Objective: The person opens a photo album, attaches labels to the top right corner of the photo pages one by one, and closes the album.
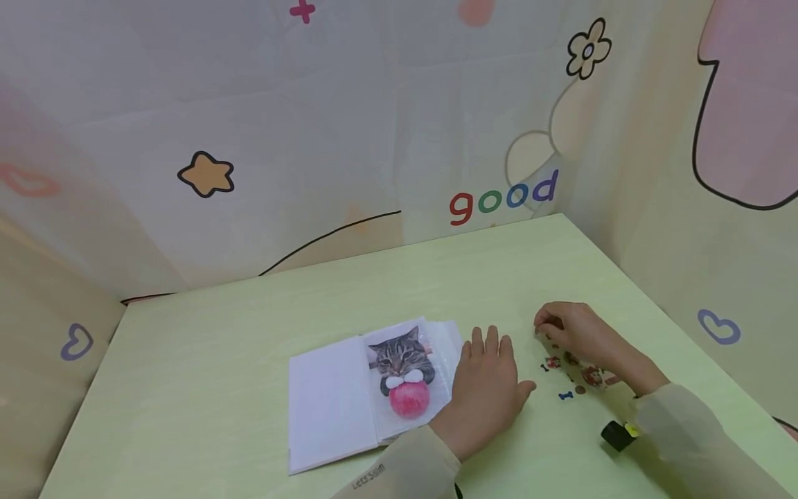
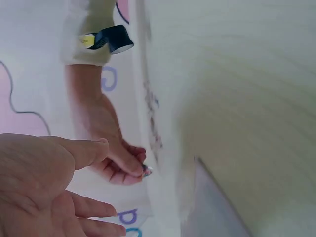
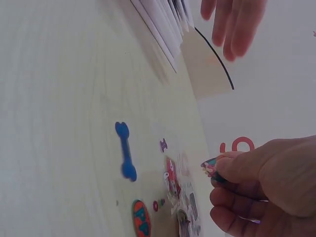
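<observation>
My left hand (image 1: 488,378) is held flat with straight fingers at the right edge of an open booklet (image 1: 330,402). The booklet shows a cat picture (image 1: 402,371) under a clear page. I cannot tell whether that hand touches the table. In the left wrist view the left hand's palm (image 2: 44,187) faces the lens. My right hand (image 1: 551,324) pinches a small colourful sticker (image 3: 209,166) between thumb and fingers, a little above a clear sticker sheet (image 1: 576,371). A blue bone sticker (image 3: 126,150) lies on that sheet, also seen as the bone sticker (image 1: 565,396) in the head view.
The pale green table (image 1: 249,333) is walled by cartoon-printed cloth (image 1: 399,138) at the back and both sides. A black wrist camera (image 1: 617,435) sits on my right sleeve. More small stickers (image 3: 173,185) lie close under the right hand.
</observation>
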A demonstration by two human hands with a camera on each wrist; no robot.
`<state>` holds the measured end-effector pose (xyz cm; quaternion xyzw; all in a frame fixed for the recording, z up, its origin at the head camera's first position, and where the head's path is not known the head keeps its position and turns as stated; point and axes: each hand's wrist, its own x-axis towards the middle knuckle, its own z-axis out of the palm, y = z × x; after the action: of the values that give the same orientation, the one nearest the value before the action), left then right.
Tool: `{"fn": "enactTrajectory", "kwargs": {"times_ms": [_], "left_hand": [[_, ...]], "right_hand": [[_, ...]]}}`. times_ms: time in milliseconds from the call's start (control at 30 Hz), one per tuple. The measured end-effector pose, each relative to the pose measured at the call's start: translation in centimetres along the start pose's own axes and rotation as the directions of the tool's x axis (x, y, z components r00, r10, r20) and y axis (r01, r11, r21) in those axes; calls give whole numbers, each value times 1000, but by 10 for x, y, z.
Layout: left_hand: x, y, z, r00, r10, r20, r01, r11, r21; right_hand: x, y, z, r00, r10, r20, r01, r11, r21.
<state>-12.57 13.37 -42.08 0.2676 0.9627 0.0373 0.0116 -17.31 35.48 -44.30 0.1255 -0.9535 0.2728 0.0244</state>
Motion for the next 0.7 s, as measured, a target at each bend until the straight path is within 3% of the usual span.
{"fn": "enactTrajectory", "kwargs": {"times_ms": [333,533,700], "left_hand": [[-32,-58,-16,995,-28,-97,10,982,-189],[-52,-92,-18,984,-35,-178,-10,970,-242],[-63,-111,-22,982,-88,-167,34,951,-307]], "right_hand": [[3,-12,-6,999,-35,-29,37,997,66],[7,-27,-5,996,-79,-41,83,990,118],[14,-40,-2,990,-128,-57,135,981,138]]}}
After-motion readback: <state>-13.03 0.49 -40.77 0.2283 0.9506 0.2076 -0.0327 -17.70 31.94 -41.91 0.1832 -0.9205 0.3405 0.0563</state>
